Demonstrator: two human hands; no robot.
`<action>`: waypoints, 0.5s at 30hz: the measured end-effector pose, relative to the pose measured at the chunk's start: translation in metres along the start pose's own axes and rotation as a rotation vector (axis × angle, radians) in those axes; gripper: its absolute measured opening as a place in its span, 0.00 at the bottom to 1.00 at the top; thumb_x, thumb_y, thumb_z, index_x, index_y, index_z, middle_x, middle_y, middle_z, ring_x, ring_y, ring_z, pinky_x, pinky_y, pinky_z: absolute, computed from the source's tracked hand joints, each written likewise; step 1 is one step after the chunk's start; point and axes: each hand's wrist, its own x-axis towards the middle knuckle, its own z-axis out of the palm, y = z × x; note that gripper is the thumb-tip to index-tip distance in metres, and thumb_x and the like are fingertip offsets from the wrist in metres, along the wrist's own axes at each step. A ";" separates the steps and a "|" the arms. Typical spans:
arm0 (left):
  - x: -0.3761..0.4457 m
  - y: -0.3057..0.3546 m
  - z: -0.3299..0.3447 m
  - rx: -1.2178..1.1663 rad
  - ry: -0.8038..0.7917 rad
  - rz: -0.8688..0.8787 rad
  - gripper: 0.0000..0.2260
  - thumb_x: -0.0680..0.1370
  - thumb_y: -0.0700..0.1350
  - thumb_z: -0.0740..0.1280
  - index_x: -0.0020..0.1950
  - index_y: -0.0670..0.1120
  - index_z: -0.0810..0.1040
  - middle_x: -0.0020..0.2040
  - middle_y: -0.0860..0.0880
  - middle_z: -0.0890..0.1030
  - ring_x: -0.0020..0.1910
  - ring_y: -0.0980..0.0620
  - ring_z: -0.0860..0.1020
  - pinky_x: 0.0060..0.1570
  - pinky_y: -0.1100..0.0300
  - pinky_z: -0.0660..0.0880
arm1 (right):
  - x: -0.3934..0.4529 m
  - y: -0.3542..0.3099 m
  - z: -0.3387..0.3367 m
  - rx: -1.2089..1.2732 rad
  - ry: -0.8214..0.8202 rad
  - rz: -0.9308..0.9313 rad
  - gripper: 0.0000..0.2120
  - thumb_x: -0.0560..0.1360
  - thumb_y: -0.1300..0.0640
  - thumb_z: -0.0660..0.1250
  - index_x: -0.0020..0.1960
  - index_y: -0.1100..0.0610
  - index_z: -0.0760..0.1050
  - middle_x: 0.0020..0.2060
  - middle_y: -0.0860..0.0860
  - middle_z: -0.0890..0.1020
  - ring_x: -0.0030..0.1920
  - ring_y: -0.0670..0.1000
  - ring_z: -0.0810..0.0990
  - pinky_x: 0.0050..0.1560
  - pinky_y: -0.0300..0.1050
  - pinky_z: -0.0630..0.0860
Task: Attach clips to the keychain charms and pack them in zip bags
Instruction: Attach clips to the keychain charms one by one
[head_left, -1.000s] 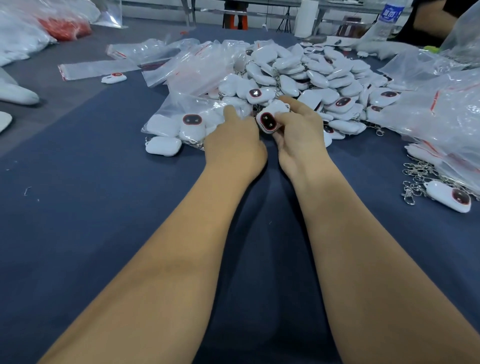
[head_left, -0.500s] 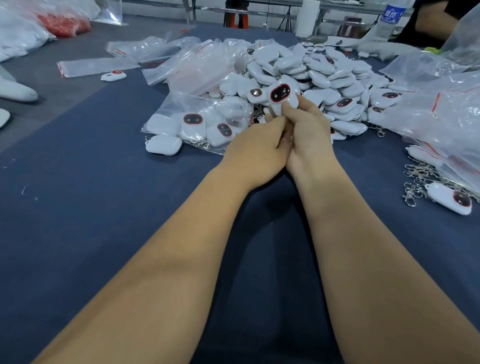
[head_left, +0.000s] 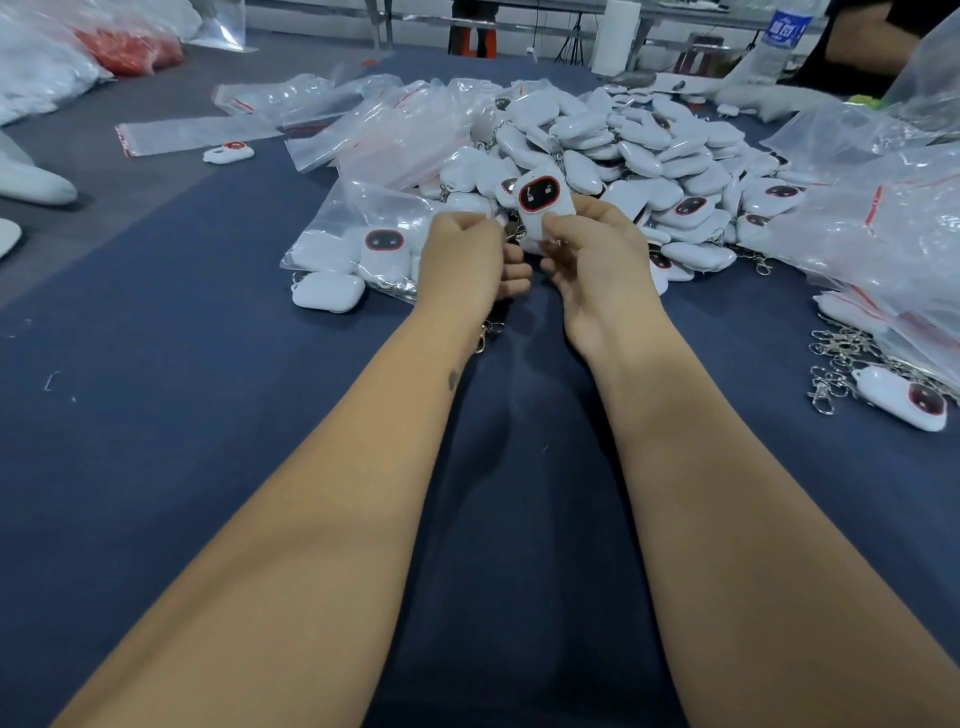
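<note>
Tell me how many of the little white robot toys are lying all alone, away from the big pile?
3: one far left by the flat bag, one face-down near the filled bag, one at right beside loose clips. Others may hide under bags.

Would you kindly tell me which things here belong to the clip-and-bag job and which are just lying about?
For the job:
- charm held in the right hand
- left hand, closed, a clip hanging below it
- pile of charms
- loose clips
- zip bags

Lying about:
- water bottle
- bag of red pieces
</note>
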 end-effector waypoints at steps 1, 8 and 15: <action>0.001 0.002 -0.002 -0.092 0.018 -0.028 0.09 0.79 0.34 0.55 0.52 0.37 0.74 0.37 0.43 0.78 0.26 0.52 0.79 0.27 0.62 0.78 | 0.000 0.000 0.001 -0.009 -0.007 0.011 0.08 0.76 0.68 0.64 0.48 0.57 0.73 0.40 0.54 0.79 0.37 0.49 0.77 0.36 0.37 0.73; 0.008 0.002 -0.003 -0.237 0.091 0.050 0.08 0.80 0.38 0.58 0.45 0.45 0.75 0.41 0.48 0.79 0.41 0.52 0.78 0.40 0.63 0.78 | -0.002 0.001 0.003 -0.069 -0.090 0.021 0.09 0.75 0.72 0.61 0.47 0.60 0.75 0.41 0.56 0.79 0.39 0.51 0.79 0.43 0.40 0.81; 0.000 0.005 -0.003 -0.275 -0.220 -0.028 0.10 0.80 0.40 0.61 0.59 0.43 0.79 0.47 0.42 0.80 0.40 0.47 0.76 0.31 0.60 0.69 | -0.004 0.003 0.005 -0.208 -0.148 -0.007 0.10 0.76 0.68 0.64 0.56 0.62 0.79 0.43 0.57 0.82 0.37 0.49 0.81 0.33 0.38 0.76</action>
